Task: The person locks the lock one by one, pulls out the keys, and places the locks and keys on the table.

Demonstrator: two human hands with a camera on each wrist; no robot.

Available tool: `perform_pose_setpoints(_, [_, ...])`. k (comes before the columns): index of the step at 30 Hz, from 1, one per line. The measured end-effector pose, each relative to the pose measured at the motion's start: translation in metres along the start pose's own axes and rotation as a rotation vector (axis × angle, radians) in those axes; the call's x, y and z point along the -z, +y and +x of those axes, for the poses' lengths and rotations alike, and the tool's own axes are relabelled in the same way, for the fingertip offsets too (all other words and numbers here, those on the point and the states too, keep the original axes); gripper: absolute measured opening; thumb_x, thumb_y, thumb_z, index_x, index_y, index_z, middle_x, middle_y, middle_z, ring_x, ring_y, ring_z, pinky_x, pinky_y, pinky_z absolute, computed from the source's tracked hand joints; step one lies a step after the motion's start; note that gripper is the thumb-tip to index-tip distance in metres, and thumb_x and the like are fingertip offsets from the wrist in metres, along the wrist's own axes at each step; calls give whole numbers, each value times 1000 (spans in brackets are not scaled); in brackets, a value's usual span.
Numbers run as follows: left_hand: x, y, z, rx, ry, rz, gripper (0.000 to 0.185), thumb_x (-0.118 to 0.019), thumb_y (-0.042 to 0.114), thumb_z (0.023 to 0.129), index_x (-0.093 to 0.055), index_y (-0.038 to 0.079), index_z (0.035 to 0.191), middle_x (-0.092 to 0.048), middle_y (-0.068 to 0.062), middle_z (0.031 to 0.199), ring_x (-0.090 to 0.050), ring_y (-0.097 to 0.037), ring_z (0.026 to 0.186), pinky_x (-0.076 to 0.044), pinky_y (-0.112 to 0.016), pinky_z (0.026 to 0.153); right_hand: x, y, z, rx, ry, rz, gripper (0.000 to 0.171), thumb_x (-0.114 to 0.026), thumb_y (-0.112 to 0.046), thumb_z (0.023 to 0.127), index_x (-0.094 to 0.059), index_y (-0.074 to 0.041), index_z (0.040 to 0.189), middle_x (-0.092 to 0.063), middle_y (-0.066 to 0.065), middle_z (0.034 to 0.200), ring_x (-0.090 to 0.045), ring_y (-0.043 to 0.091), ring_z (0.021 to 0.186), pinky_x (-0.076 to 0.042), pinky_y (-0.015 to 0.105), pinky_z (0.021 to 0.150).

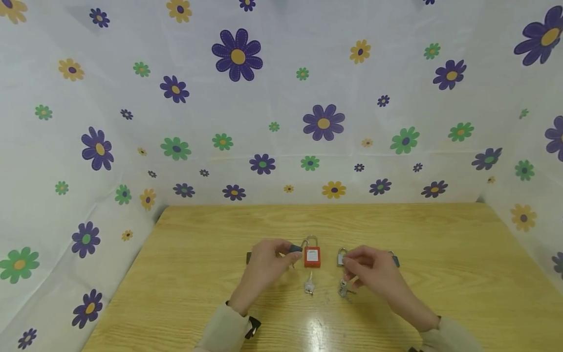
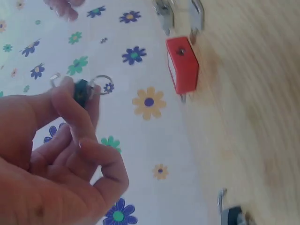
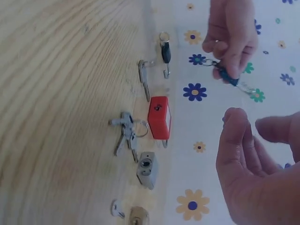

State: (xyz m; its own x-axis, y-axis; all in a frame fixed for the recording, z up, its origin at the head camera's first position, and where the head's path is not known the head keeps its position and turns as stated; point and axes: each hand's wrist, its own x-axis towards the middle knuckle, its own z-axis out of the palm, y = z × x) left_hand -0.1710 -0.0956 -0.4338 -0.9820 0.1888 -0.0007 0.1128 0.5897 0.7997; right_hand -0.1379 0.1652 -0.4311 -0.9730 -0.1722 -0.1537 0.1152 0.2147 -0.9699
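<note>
My left hand [image 1: 265, 261] pinches a small dark blue padlock [image 1: 295, 248] between thumb and fingers, above the table. Its shackle is unlatched and sticks out to one side, and a key ring [image 2: 102, 85] hangs at its other end. My right hand [image 1: 374, 269] is raised to the right with its thumb and forefinger apart [image 3: 253, 154], nothing between them. In the head view it partly covers a silver padlock [image 1: 340, 259]. Between the hands a red padlock [image 1: 312, 257] stands on the table, and a key bunch [image 1: 310, 286] lies in front of it.
More keys [image 1: 343, 288] lie below the right hand. A dark padlock [image 3: 165, 52] rests behind the left hand, another padlock [image 1: 396, 260] right of the right hand. A flower-patterned cloth [image 1: 281, 98] walls the wooden table [image 1: 176, 303] at the back and sides.
</note>
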Motion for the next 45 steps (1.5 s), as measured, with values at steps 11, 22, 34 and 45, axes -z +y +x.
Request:
perform_pose_setpoints(11, [-11,4,-13,-62,-231,-331,19,-77,25,93,-79,10,106,-76,-10,91,-69,-23,71,-55,-32,62,-14,-5,3,549,11,-288,27,-75,-10,93,-76,-13,120,-75,-1,96,-68,3,83,-59,25,68])
perform_pose_setpoints(22, [-18,6,-19,-101,-298,-351,23,-77,21,94,-79,8,113,-77,-10,88,-72,-31,75,-58,-33,64,-16,-4,4,786,30,-368,18,-77,-6,90,-81,-15,105,-77,-2,94,-67,2,78,-57,21,65])
perform_pose_setpoints(34, [-24,6,-20,-126,-285,-380,21,-77,22,93,-80,11,111,-79,-14,93,-73,-39,77,-60,-39,64,-25,-5,3,757,115,-319,13,-77,-3,90,-79,-15,95,-78,-1,86,-67,1,69,-56,20,61])
perform_pose_setpoints(45, [-25,7,-23,-124,-247,-378,21,-78,25,93,-80,13,110,-80,-8,91,-75,-39,81,-60,-36,65,-27,-7,4,756,134,-290,13,-77,-2,90,-78,-15,94,-77,1,84,-67,2,68,-56,21,60])
